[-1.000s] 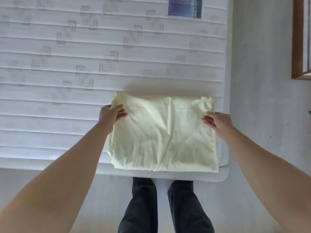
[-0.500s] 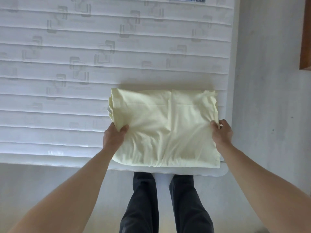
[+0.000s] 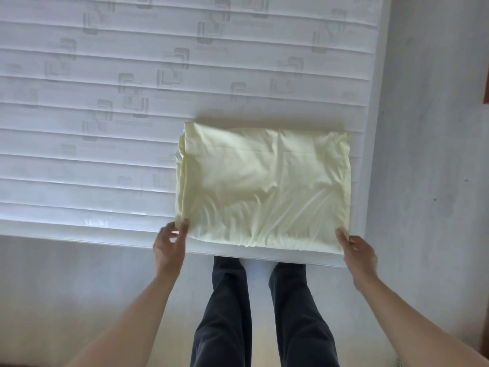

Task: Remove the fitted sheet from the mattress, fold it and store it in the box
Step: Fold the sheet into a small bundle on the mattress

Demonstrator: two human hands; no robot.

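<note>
A bare white mattress [image 3: 132, 115], quilted in long horizontal bands with faint square motifs, is filling most of the head view, its near edge running across the middle of the picture and its right edge meeting a pale grey floor [image 3: 428, 128]. The fitted sheet [image 3: 264, 181], pale yellow and folded into a thick, slightly rumpled rectangle, is lying flat on the mattress at the near right corner, its front edge sitting just inside the mattress edge. Layered folds are showing along its left side, and soft creases are fanning across its lower half.

Dark trouser legs [image 3: 264, 313] are standing below the mattress edge, centred under the sheet.

The left hand [image 3: 170, 243] is pinching the sheet's near left corner, thumb lying on top of the fabric and the fingers curling beneath. The right hand [image 3: 356, 251] is taking the near right corner as its grip, its fingers reaching in over the edge of the fabric; how far they are wrapping under it cannot be told. Both forearms are stretching up from the lower corners of the picture.
</note>
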